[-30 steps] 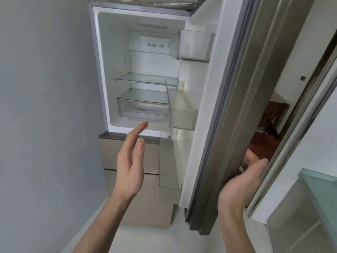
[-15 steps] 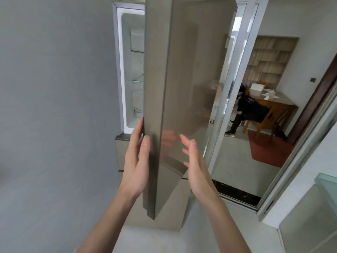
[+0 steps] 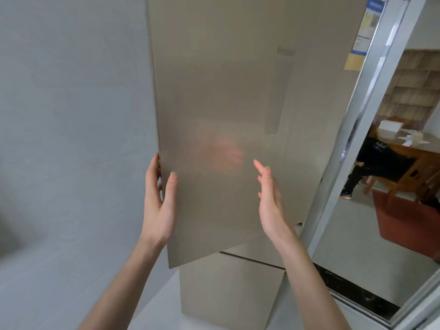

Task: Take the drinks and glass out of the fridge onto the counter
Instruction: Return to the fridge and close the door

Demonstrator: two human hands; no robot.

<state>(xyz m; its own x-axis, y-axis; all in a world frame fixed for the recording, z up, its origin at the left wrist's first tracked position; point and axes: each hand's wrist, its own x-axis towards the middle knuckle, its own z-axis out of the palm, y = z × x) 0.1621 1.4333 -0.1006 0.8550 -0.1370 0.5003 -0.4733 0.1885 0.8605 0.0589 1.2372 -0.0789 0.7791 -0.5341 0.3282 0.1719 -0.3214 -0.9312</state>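
Note:
The beige upper fridge door fills the middle of the view and hides the inside of the fridge. No drinks or glass are in sight. My left hand is at the door's left edge with fingers straight: the thumb lies on the front face and the fingers reach behind the edge. My right hand is open with straight fingers just in front of the door's face, holding nothing. Its blurred reflection shows on the door.
Below the door are the fridge's lower drawer fronts. A grey wall stands close on the left. On the right, a metal sliding-door frame opens to a room with a seated person, a wooden table and a red rug.
The fridge door has swung from wide open to almost closed, covering the empty shelves. My left hand moved onto its left edge and my right hand came round to its front.

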